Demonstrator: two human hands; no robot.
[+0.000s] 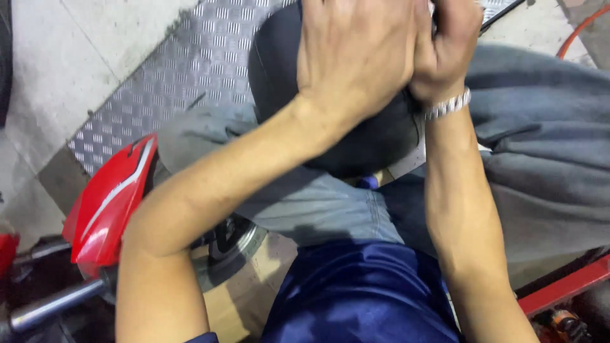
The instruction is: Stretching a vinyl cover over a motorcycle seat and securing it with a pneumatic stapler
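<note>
Hands (356,57) (445,47) clasped over black seat (356,140), red fender (108,203) nearby.

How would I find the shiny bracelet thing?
Start at the big black rounded seat at the top middle. Both hands press together above it. The silver metal watchband circles the wrist of the right hand, the only shiny band on either arm.

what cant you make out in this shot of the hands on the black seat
Head view only:
- Fingertips of the left hand and right hand: cut off by the top edge, so their grip cannot be told.
- Whatever lies between the hands: hidden by the hands themselves.
- Top of the black seat: covered by both hands.
- Wheel under the red fender: mostly hidden by the left forearm.
- Everything is motion-blurred.
</note>
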